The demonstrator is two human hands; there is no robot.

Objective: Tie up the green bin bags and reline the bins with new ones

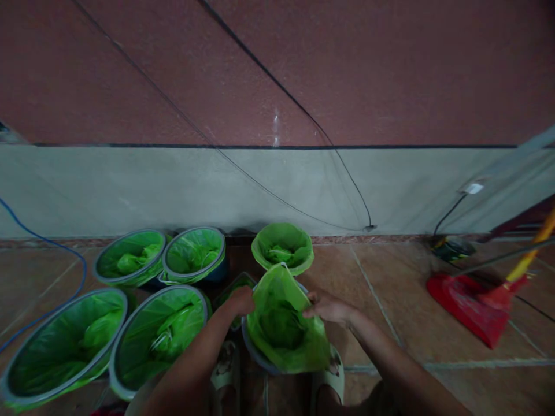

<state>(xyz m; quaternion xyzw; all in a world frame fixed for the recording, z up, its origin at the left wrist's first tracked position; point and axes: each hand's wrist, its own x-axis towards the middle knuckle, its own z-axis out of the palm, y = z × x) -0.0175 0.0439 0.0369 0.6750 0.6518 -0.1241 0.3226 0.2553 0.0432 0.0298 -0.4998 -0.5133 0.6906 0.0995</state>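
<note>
Between my feet stands a trash bin (255, 351) with a grey rim, partly covered by a green trash bag (284, 329). The bag's mouth is spread wide and its edge hangs over the front of the bin. My left hand (243, 301) grips the bag's left edge with bent fingers. On the opposite side my right hand (327, 307) pinches the right edge. Just beyond them, another bin lined with a green bag (281, 245) stands near the wall.
Several lined bins with grey rings, including one near the front (113, 361), stand to the left. A red dustpan (472, 306) and a broom (515, 283) are at the right. A blue hose (82, 271) crosses the tiles at the left. Cables hang along the wall (277, 185).
</note>
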